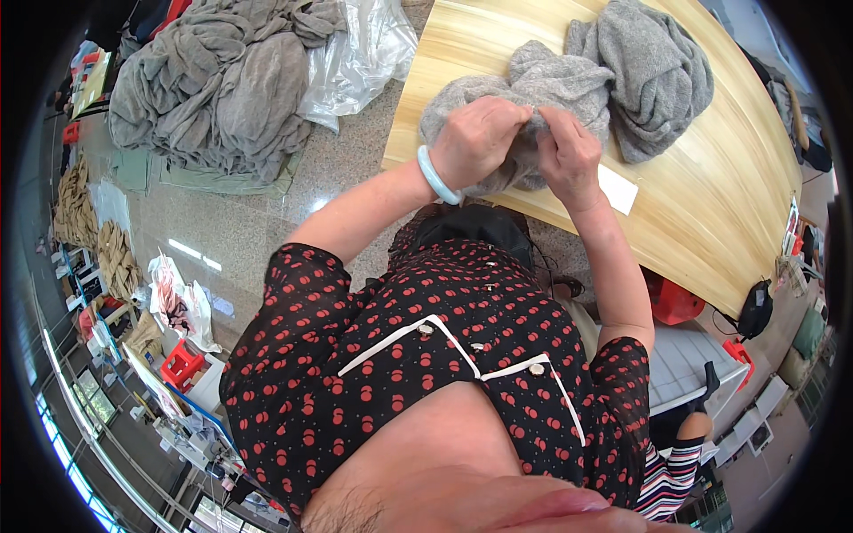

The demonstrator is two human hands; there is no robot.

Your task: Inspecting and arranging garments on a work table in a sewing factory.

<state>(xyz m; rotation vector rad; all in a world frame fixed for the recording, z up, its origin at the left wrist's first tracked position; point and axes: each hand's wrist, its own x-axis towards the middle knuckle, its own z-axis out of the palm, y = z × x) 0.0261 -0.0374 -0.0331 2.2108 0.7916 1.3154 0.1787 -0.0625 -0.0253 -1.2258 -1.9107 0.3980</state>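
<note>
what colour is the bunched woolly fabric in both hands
The bunched woolly fabric is mottled grey, seen best in the head view.

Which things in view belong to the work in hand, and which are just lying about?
In the work:
grey knit fabric, pinched by the left hand and right hand
wood-grain table under it
grey bundle beside it, probably

Lying about, it seems:
grey-brown fabric heap
clear plastic sheet beside that heap
white strip on the table
</note>
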